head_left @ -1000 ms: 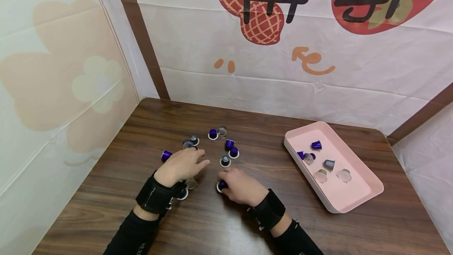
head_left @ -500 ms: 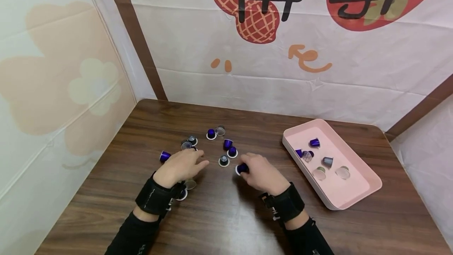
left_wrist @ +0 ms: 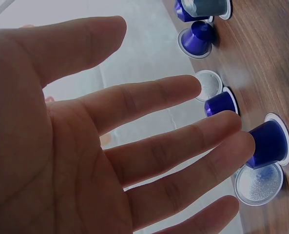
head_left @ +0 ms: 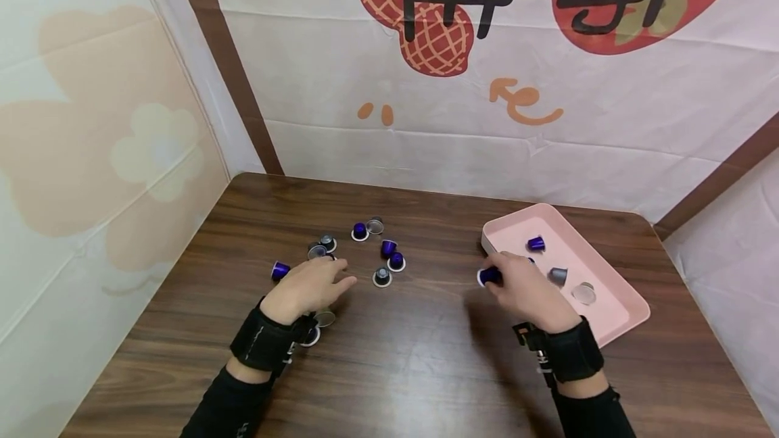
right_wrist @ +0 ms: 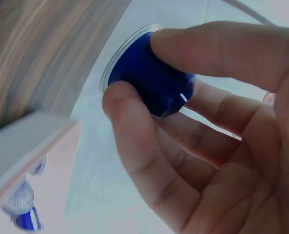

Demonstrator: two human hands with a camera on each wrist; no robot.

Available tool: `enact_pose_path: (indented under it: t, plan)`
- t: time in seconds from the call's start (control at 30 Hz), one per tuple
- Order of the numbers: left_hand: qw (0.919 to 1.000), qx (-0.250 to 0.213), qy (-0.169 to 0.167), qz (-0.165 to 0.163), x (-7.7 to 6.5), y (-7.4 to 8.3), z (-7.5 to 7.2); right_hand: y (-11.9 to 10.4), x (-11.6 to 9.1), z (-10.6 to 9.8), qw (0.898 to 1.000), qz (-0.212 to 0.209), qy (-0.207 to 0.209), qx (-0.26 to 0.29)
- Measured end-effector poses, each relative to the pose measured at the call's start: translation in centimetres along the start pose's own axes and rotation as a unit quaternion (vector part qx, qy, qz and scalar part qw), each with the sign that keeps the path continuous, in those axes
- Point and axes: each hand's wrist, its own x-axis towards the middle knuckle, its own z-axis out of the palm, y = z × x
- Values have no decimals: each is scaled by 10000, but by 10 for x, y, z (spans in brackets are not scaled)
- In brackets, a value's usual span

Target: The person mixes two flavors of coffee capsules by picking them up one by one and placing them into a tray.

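Observation:
In the head view my right hand (head_left: 531, 293) is at the pink tray's left edge, pinching a dark blue coffee capsule (head_left: 490, 276) between thumb and finger. The right wrist view shows this capsule (right_wrist: 146, 75) tilted, its pale rim facing away from the palm. My left hand (head_left: 304, 286) is held palm down over the left part of the table with nothing in its grip. Its fingers (left_wrist: 149, 100) are straight and spread in the left wrist view, with blue capsules beyond the tips. The pink tray (head_left: 617, 306) is partly hidden by my right hand.
Ahead of and right of my left hand are a grey capsule (head_left: 382, 276) and several blue ones. A blue capsule (head_left: 280, 271) lies on its side at the left. Inside the tray are a blue capsule (head_left: 536, 244), a grey capsule (head_left: 557, 276) and a pale one (head_left: 585, 293).
My right hand has lifted the blue capsule from the table's middle and carried it rightward to the tray's left edge. The left hand has stayed nearly where it was.

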Motion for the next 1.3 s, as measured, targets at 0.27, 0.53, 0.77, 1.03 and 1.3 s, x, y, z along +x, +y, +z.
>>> enact_pose_path:
  t: [0.27,0.53,0.77,1.03,1.3]
  plan:
    - [10000,-13,-9,-36,1,-3,0,26,-16,-17,9994,101,97,-310]
    - [10000,-6,8,44,3,-2,1,58,-34,-40,9960,309,-87,-832]
    - [10000,-33,-11,46,1,-5,-1,80,-42,-46,9909,668,-801,-855]
    - [10000,-5,-67,21,0,-2,0,96,-59,-41,9821,1055,-1294,-878]
    - [10000,-1,-53,-10,0,-2,0,105,-66,-37,9797,1085,-1327,-1035]
